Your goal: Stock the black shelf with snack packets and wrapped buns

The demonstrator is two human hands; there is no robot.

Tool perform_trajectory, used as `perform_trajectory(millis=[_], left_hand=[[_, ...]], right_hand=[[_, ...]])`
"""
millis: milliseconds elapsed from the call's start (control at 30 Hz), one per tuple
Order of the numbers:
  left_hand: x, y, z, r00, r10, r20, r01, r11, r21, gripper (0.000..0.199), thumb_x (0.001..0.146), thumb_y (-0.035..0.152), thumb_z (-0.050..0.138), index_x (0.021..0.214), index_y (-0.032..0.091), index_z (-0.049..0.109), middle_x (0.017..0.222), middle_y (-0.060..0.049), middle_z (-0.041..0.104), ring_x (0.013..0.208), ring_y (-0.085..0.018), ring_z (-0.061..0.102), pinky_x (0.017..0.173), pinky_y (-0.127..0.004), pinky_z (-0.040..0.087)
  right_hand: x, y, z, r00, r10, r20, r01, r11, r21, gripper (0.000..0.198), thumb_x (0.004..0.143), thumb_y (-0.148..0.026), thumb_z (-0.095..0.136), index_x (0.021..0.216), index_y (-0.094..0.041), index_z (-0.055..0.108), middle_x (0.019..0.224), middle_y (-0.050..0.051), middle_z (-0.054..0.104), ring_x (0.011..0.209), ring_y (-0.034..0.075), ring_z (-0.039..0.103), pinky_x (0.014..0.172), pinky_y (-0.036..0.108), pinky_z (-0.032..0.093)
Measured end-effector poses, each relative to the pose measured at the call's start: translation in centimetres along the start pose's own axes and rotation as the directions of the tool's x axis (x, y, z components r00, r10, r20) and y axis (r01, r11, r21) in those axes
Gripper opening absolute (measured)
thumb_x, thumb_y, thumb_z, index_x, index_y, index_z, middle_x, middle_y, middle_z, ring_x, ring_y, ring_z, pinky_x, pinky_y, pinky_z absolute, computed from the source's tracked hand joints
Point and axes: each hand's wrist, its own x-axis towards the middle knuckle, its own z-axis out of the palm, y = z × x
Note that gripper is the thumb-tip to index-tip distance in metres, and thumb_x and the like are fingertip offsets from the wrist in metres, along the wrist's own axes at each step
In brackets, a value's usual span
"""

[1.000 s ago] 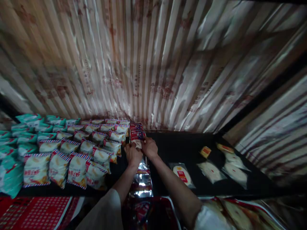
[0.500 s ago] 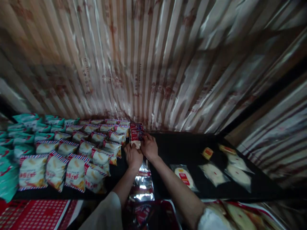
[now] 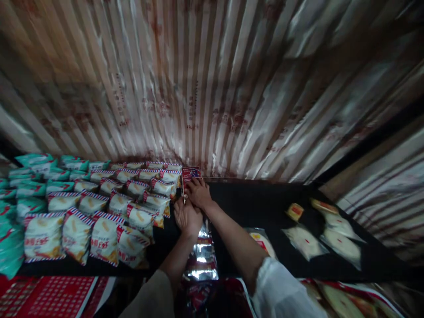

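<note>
My right hand (image 3: 198, 193) lies palm down over the lower part of a red packet (image 3: 191, 172) with dark printing, its fingers stretched out across the front. Just below and left of it, my left hand (image 3: 188, 217) has its fingers bent in at the packet's near end; its fingertips are partly hidden. The packet lies at the back of the black shelf, right of the chip bags. Shiny silver and red packets (image 3: 202, 254) run in a row from under my wrists towards the front edge.
Rows of white chip bags (image 3: 44, 237) and green bags (image 3: 31, 190) fill the left. Flat clear-wrapped rounds (image 3: 342, 245) and a small yellow packet (image 3: 294, 212) lie right. A red basket (image 3: 56, 293) and a dark bin (image 3: 228, 291) stand in front. Striped sheeting (image 3: 205, 110) hangs behind.
My right hand has moved left and onto the front of the red packet, from its right edge. My left hand stays by the near end. The view has shifted slightly left.
</note>
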Motion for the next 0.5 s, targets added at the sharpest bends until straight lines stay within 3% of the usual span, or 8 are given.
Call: perform_trajectory(millis=[133,233,367,500], left_hand=[[0.0,-0.2,0.2,1.000,0.014,-0.007,-0.014,1.000,-0.001,0.040,0.079,0.019,0.046,0.117,0.012,0.056,0.124,-0.015,0.053,0.116,-0.029,0.043,0.095,-0.039,0.037],[-0.2,-0.4,-0.1,0.998,0.039,-0.043,-0.039,0.999,-0.004,0.043,0.080,0.020,0.046,0.122,0.011,0.052,0.124,-0.015,0.052,0.117,-0.029,0.042,0.098,-0.039,0.035],[-1.6,-0.8,-1.5,0.989,0.120,-0.083,-0.124,0.991,-0.043,0.040,0.082,0.019,0.046,0.121,0.013,0.053,0.125,-0.012,0.051,0.118,-0.026,0.042,0.100,-0.035,0.034],[-5.7,-2.1,-3.1,0.981,0.189,-0.044,-0.194,0.957,-0.215,0.030,0.085,0.015,0.039,0.108,0.019,0.058,0.111,-0.006,0.059,0.106,-0.018,0.053,0.095,-0.027,0.040]], right_hand=[[0.1,0.3,0.4,1.000,0.019,0.001,-0.019,0.999,0.046,0.039,0.088,-0.040,0.046,0.124,-0.028,0.054,0.143,0.007,0.039,0.134,0.029,0.023,0.102,0.048,0.026],[0.0,0.2,0.3,0.998,0.005,-0.064,0.001,0.995,0.097,0.037,0.088,-0.037,0.047,0.122,-0.026,0.057,0.143,0.009,0.037,0.136,0.028,0.020,0.106,0.048,0.022],[-1.9,0.0,-0.5,0.972,-0.002,-0.236,0.063,0.965,0.253,0.036,0.088,-0.024,0.046,0.121,-0.016,0.058,0.140,0.012,0.041,0.132,0.022,0.031,0.107,0.037,0.026],[-7.5,-0.6,-1.9,0.926,0.012,-0.378,0.170,0.880,0.443,0.032,0.089,-0.024,0.041,0.114,-0.015,0.059,0.124,0.011,0.056,0.117,0.018,0.049,0.100,0.032,0.038]])
